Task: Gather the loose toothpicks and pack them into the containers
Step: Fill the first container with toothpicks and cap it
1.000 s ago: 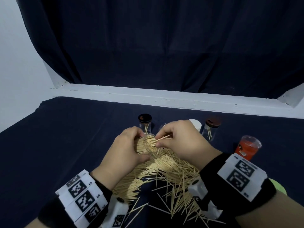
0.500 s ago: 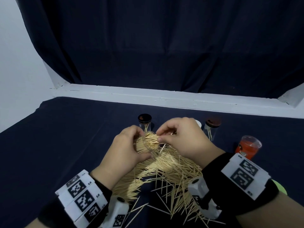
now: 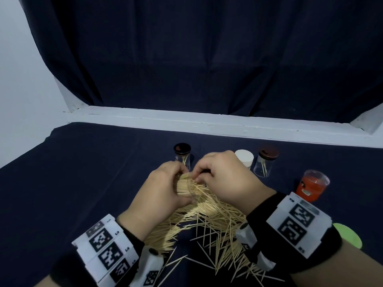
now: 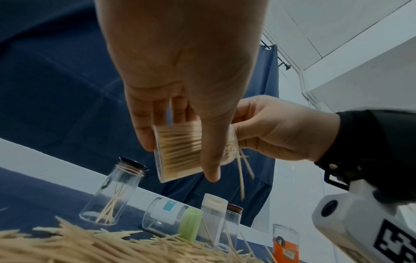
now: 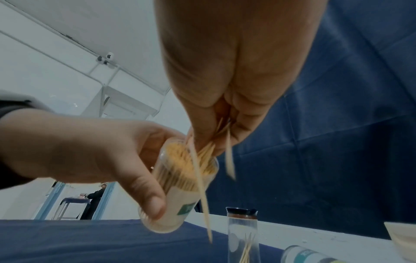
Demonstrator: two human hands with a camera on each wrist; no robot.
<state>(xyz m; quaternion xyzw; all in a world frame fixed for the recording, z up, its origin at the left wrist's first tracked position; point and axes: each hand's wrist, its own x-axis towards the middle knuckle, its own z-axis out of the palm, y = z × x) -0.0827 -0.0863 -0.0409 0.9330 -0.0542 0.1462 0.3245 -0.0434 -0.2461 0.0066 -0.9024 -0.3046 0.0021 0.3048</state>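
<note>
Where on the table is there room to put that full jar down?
Bare cloth lies left of the left hand and the black-lidded jar. It is crowded in front, with the toothpick pile, and right, with jars near the orange container.

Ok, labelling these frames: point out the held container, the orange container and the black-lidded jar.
Held container (image 5: pixel 180 185), right wrist view, clear side wall.
Orange container (image 3: pixel 310 188), head view, orange body.
Black-lidded jar (image 3: pixel 182 148), head view, lid top.

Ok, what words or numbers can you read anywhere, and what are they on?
"L3" and "L4": on the left wrist band.
Small marks on the right wrist band: too blurred.
Label on the orange container: too blurred.
Label on the held container: too blurred.
</note>
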